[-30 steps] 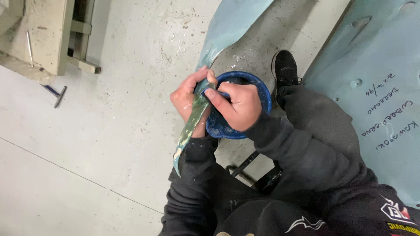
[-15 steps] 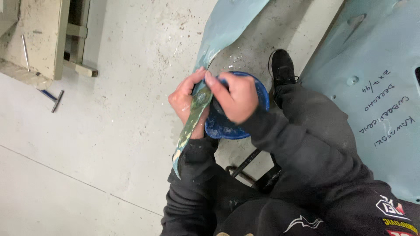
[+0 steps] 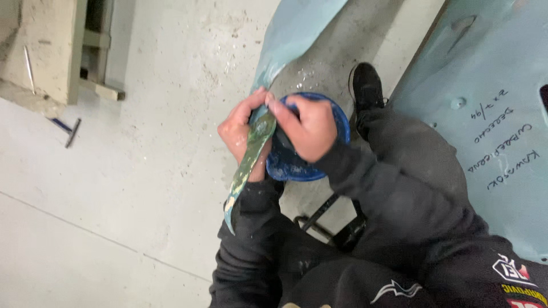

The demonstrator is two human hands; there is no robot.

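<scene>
My left hand is closed around the middle of a long flat stir stick smeared with green and yellowish paint. The stick's lower end hangs down past my left sleeve. My right hand lies over a round blue bowl and hides most of its inside. Its fingertips pinch the upper end of the stick, next to my left thumb. The bowl sits against both hands above my lap, and I cannot tell which hand carries it.
I sit over a pale concrete floor. A black shoe rests just beyond the bowl. A large light-blue panel with handwriting stands at the right, and another blue panel lies ahead. A small blue-handled tool lies on the floor at the left.
My hands stay together on the stick and bowl. The right fingertips have crept a little further onto the stick's top end. The view has shifted slightly.
</scene>
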